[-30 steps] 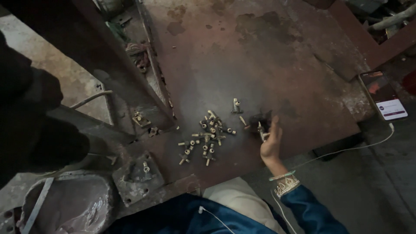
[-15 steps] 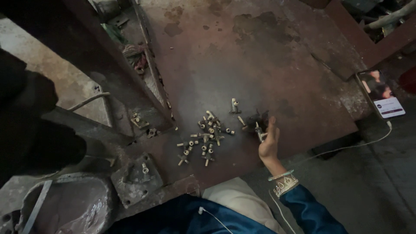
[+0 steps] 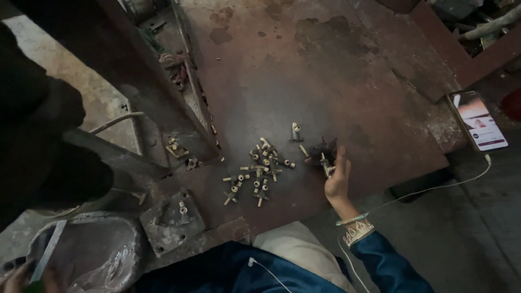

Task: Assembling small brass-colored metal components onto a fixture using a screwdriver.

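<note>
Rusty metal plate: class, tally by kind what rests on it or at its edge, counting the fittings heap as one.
Heap of small brass-coloured metal fittings: 1
Lone brass-coloured fitting standing apart: 1
Lit rectangular smartphone: 1
Bare right hand: 1
Total: 4

The right hand (image 3: 336, 179) reaches forward from a blue sleeve, bangled wrist bent, fingers curled closed; the left hand is out of sight.

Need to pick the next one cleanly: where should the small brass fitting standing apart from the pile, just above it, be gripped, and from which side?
Take the lone brass fitting by its upright stem, coming from above with fingers either side. It seems to stand on end, apart from the pile of fittings, so the sides look free. The right hand, already holding a small piece, is nearest; the view is dim, so this is a judgement.
</note>
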